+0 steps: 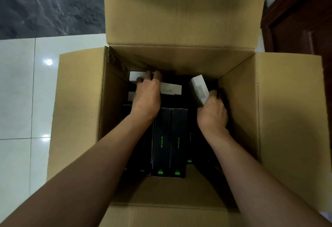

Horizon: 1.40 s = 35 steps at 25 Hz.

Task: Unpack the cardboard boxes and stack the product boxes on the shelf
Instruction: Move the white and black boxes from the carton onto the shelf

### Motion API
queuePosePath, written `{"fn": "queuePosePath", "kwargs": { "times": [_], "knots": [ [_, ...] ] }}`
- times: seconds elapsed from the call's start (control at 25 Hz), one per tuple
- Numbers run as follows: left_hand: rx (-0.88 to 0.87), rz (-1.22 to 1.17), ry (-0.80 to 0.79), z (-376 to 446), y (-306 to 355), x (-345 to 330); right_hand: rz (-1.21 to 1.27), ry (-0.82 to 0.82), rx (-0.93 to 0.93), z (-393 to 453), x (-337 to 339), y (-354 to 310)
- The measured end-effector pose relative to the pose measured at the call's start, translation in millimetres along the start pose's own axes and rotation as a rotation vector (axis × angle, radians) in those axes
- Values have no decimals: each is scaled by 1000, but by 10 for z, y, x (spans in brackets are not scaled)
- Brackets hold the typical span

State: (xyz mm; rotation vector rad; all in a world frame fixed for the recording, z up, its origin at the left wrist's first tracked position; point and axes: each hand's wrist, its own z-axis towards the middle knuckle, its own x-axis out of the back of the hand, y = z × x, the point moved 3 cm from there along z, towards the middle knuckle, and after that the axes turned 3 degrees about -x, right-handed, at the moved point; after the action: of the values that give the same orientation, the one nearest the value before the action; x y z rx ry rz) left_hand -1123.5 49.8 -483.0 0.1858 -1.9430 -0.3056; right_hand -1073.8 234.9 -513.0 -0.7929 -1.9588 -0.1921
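Product boxes [169, 140] mostly remain packed upright inside the opened cardboard box [287, 119], left hand [146, 94] gripping one white-ended box, right hand [212, 115] clasping another, tilted; shelving not yet begun.

Product boxes [169, 142] in cardboard box [287, 119].

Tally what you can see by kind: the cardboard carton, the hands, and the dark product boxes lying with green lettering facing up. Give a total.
Cardboard carton: 1
Hands: 2, left hand and right hand
Dark product boxes with readable green lettering: 2
Total: 5
More dark boxes sit in shadow, uncountable.
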Motion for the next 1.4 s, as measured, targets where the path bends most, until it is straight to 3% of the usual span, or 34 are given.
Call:
{"fn": "queuePosePath", "kwargs": {
  "times": [0.4, 0.68, 0.96, 1.4],
  "knots": [
    [-49, 58, 51, -65, -18, 96, 123, 64, 40, -178, 174, -39],
    [-88, -250, 104, -309, 13, 441, 304, 184, 124, -499, 502, -155],
    [-129, -387, 139, -595, 175, 832, 465, 253, 169, -779, 861, -175],
    [92, -523, 293, -1074, 372, 1238, 541, 263, 175, -1086, 1352, -168]
  ]
}}
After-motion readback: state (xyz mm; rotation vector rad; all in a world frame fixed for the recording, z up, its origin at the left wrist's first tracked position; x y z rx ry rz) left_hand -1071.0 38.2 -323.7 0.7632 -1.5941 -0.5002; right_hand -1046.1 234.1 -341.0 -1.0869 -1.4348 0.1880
